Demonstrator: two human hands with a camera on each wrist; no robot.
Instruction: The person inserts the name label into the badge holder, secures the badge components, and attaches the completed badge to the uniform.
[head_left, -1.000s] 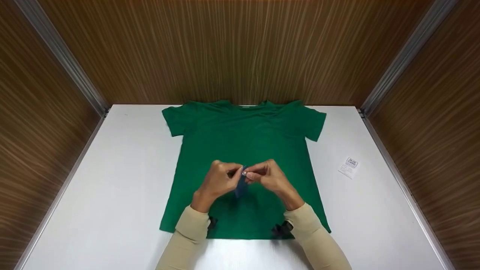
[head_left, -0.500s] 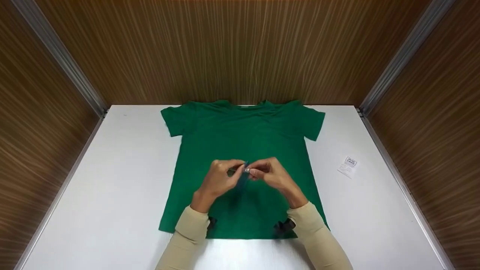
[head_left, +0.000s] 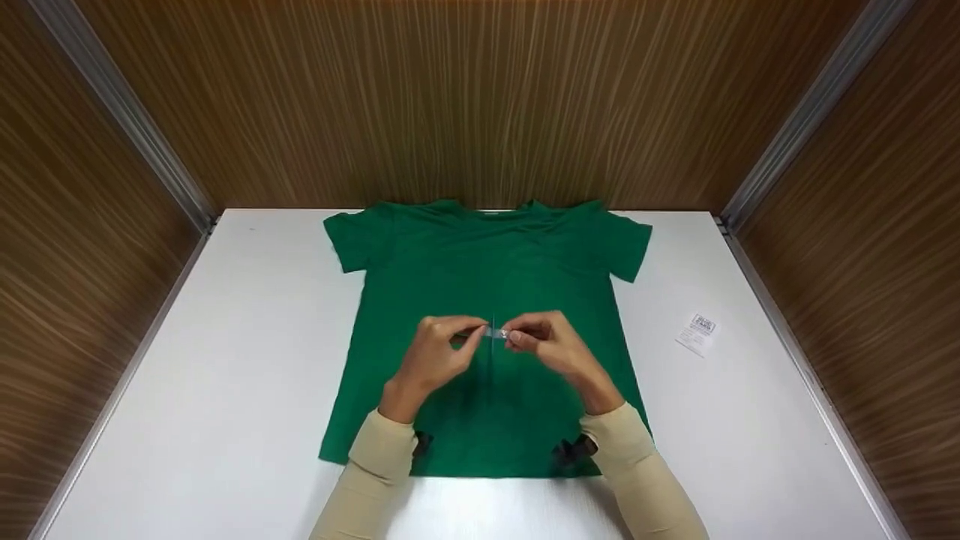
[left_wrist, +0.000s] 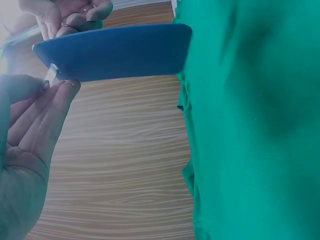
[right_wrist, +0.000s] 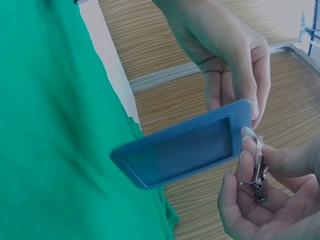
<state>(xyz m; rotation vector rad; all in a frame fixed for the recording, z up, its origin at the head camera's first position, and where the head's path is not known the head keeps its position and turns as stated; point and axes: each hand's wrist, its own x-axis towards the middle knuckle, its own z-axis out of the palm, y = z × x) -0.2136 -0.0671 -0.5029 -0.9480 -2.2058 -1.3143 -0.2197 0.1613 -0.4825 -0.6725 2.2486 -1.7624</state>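
Above the green shirt [head_left: 480, 277], between the left hand [head_left: 435, 351] and right hand [head_left: 556, 346], hung a blue badge holder [right_wrist: 177, 150], probably light, stiff and slick, best taken by its rim. The right gripped its metal clip [right_wrist: 259, 172], the left's tips pinched its pale strap [left_wrist: 52, 73]; since a second before, the holder had turned edge-on and the hands had parted slightly.

Strong light across my table [head_left: 187, 390], walls [head_left: 480, 97] dimmer above; soft shadow on the shirt [head_left: 487, 270] below my hands [head_left: 431, 356]! Left wrist view: glare bleaching the upper left, bluish haze. Head view: card's [head_left: 697, 334] small print blurred.
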